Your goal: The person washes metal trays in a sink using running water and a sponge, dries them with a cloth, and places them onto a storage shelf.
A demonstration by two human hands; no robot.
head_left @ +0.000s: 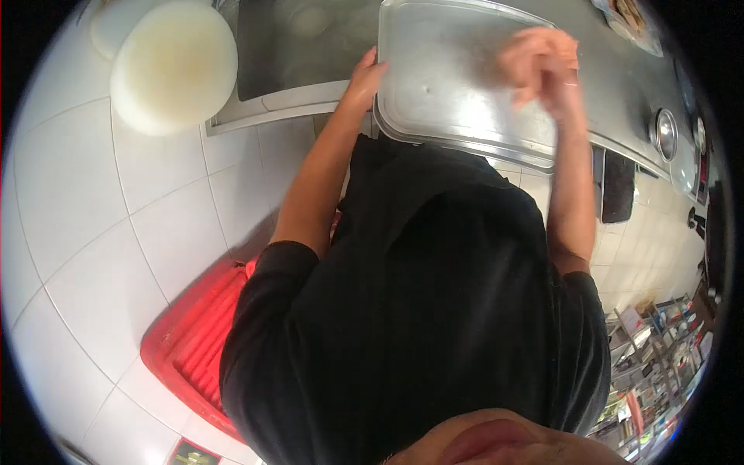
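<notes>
A large metal tray [434,70] lies on the steel counter in front of my body, with another metal rim showing under its near edge. My left hand [366,79] is at the tray's left edge, its fingers against the rim; most of the fingers are hidden. Above the right part of the tray, my right hand [559,87] is closed on a crumpled orange cloth [537,56]. Motion blurs this hand and the cloth.
Left of the tray is a sink basin [310,39]. A round white board [174,66] stands at the upper left. A metal bowl [665,134] sits on the counter at right. A red crate [194,341] is low at left, and shelves [659,364] stand lower right.
</notes>
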